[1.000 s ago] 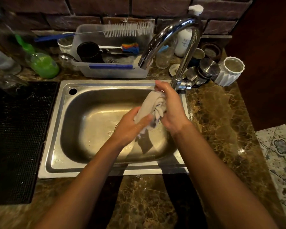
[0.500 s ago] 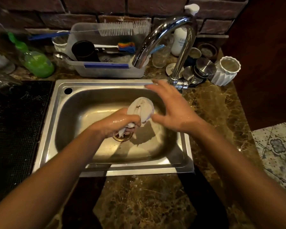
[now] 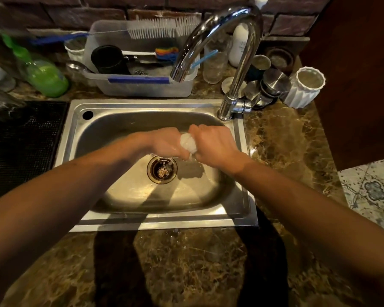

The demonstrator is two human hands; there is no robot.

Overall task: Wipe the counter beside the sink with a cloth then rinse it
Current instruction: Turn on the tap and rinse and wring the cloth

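Note:
A wet pale cloth (image 3: 188, 145) is bunched into a tight wad over the steel sink (image 3: 124, 120). My left hand (image 3: 164, 141) grips its left side and my right hand (image 3: 213, 144) grips its right side, both fists closed around it above and right of the drain (image 3: 162, 169). Most of the cloth is hidden inside the fists. The chrome tap (image 3: 237, 54) arches over the basin from the back right; no water stream shows at its spout. Brown marble counter (image 3: 282, 138) lies to the right of the sink.
Behind the sink stand a plastic tub (image 3: 142, 85) with brushes and a black cup, a green bottle (image 3: 44, 76), glasses, steel lids and a white ribbed cup (image 3: 304, 87). A black mat (image 3: 18, 140) lies left of the sink. Tiled floor shows at far right.
My right hand, open half a second ago, has closed on the cloth again. Both hands have come together lower in the basin, squeezing the cloth into a smaller wad.

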